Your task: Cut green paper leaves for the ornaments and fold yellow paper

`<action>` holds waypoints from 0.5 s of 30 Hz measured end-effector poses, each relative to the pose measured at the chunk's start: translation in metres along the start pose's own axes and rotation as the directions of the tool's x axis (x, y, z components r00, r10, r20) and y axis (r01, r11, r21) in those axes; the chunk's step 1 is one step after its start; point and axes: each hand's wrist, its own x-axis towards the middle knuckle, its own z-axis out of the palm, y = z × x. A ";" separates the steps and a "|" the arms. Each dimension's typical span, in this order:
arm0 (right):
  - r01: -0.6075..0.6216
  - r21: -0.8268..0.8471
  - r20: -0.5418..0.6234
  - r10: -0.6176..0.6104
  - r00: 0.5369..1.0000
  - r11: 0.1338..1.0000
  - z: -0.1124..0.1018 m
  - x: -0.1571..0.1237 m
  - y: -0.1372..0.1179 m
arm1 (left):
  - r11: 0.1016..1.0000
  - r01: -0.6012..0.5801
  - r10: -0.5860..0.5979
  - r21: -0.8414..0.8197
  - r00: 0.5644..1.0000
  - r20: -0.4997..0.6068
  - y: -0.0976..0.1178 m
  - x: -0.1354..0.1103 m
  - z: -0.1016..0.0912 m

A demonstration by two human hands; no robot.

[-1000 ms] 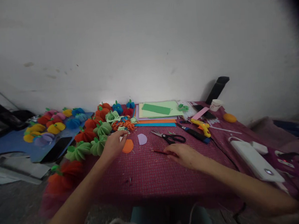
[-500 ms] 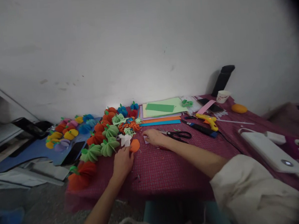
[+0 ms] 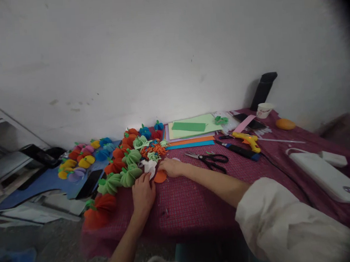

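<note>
Low over the tablecloth, my left hand [image 3: 143,192] rests with bent fingers, its tips at the lower edge of a crumpled white paper scrap [image 3: 149,167]. The fingers do not visibly wrap round it. My right hand [image 3: 171,168] reaches in from the right, fingers drawn together and pointing down beside that scrap. Its fingertips are partly hidden, so what they pinch does not show. Just under them lies an orange paper disc [image 3: 160,176]. Behind both hands is a heap of orange and green paper clippings [image 3: 154,149]. Black-handled scissors [image 3: 208,159] lie spread apart to the right.
Green paper pumpkins [image 3: 130,175] and orange ones [image 3: 115,165] line the left side. Coloured sheets [image 3: 196,126] lie by the wall. Further right are a yellow glue gun [image 3: 250,140], a dark tool [image 3: 240,151], a paper cup [image 3: 264,110] and a white power bank [image 3: 324,176].
My right hand has moved left from near the scissors to beside the white scrap and orange disc, uncovering the scissor blades. My left hand stays close to the scrap. The view has shifted slightly.
</note>
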 end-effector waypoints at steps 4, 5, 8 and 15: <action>0.063 0.005 -0.026 -0.063 0.998 0.998 0.001 -0.008 -0.004 | 0.997 -0.070 0.070 -0.027 0.998 0.003 0.009 0.000 -0.001; 0.054 0.007 -0.042 -0.053 0.998 0.999 0.002 -0.009 -0.005 | 0.996 -0.088 0.088 -0.025 0.996 0.025 0.012 0.000 -0.001; -0.006 0.014 -0.096 0.008 0.995 1.000 0.005 -0.009 -0.006 | 0.995 -0.097 0.096 0.017 0.992 0.081 0.020 -0.002 0.002; -0.057 0.035 -0.059 0.059 0.997 0.998 0.012 0.005 -0.005 | 0.998 -0.035 0.030 0.055 0.994 0.102 0.029 -0.004 0.002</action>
